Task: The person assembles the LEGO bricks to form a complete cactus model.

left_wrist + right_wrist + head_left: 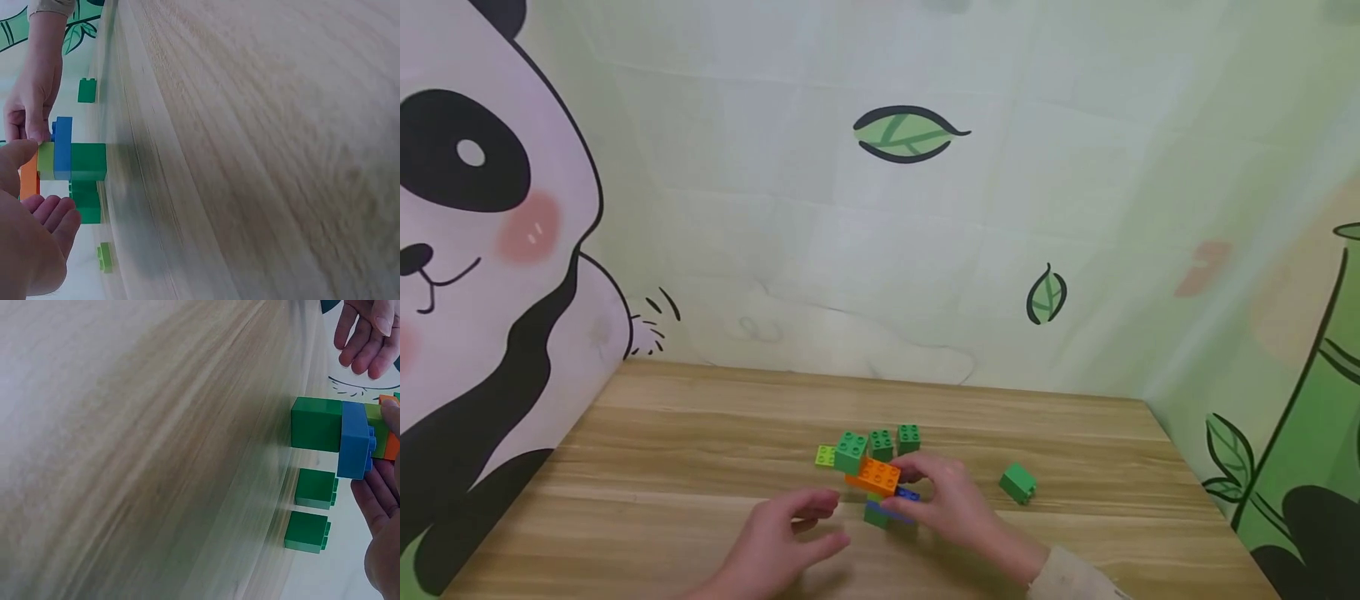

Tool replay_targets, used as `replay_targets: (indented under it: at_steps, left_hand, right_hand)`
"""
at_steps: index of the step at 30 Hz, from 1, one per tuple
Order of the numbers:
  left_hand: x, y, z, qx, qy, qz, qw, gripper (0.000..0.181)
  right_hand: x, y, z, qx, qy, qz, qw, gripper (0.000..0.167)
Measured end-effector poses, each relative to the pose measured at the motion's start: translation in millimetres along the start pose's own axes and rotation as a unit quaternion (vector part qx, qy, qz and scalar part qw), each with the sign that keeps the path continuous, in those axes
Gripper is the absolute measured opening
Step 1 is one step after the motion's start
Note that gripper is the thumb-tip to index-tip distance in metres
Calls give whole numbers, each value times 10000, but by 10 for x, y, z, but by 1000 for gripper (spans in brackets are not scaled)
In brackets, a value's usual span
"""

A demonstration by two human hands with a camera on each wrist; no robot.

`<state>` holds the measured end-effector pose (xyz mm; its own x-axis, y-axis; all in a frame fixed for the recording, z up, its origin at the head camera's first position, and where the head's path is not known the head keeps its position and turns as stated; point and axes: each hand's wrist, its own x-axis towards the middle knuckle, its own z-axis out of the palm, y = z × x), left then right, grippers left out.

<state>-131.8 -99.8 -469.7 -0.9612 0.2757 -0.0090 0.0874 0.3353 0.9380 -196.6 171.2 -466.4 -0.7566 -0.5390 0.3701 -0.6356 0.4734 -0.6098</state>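
A stack of toy bricks stands on the table: a green brick (316,424) at the bottom, then a blue brick (354,439), a lime brick (46,160), an orange brick (878,476) and a green brick (851,452) on top at the left end. My right hand (953,507) grips the stack from the right, thumb and fingers around the orange brick's level. To the left of the stack, my left hand (781,542) is held with fingers apart and nothing between them.
Two green bricks, one at the left (881,443) and one at the right (908,437), stand behind the stack. A flat lime brick (825,455) lies behind left. Another green brick (1018,483) lies on its side at the right of the wooden table (700,433).
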Motion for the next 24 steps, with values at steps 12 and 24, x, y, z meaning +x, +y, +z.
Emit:
replay_targets:
  at_steps: [12,24]
  left_hand:
    - [-18,89,222,-644,115,-370,9972,62]
    - [24,70,352,-674,182,-361,9969,62]
  right_hand:
    - [-106,-2,-157,-58,10,294,9995,44]
    - [-179,12,-255,-133,28,486,9987,42]
